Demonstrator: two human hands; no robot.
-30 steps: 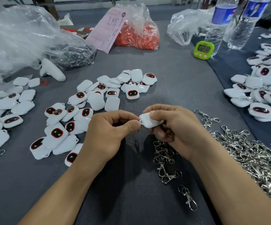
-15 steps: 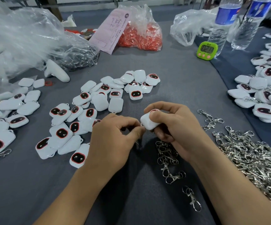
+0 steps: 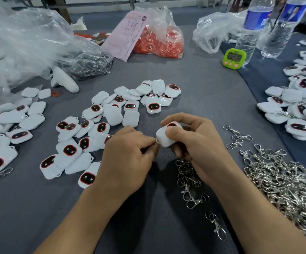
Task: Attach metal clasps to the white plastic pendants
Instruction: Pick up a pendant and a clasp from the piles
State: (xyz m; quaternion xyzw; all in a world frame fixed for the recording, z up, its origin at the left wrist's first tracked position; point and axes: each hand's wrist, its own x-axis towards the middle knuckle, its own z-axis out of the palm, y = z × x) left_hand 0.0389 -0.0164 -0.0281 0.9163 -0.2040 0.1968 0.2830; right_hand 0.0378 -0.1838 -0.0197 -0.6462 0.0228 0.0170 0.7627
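My right hand [image 3: 196, 142] grips a white plastic pendant [image 3: 164, 137] above the grey table, thumb across its top. My left hand [image 3: 128, 154] pinches a small metal ring [image 3: 156, 143] at the pendant's left corner; most of that clasp is hidden under my fingers. Loose white pendants with dark red-rimmed faces [image 3: 97, 129] lie scattered to the left. A few metal clasps [image 3: 189, 176] lie just below my right hand, and a large heap of clasps [image 3: 284, 182] lies at the right.
More pendants, some with clasps on them, lie at the right [image 3: 299, 107] and far left [image 3: 0, 129]. At the back stand plastic bags [image 3: 29, 43], a bag of red parts [image 3: 159, 41], a green timer [image 3: 234, 57] and two water bottles [image 3: 249, 30].
The pendant has turned in my right hand so part of its dark face shows at the top. My left hand's pinch stays at its left corner. The view has shifted slightly.
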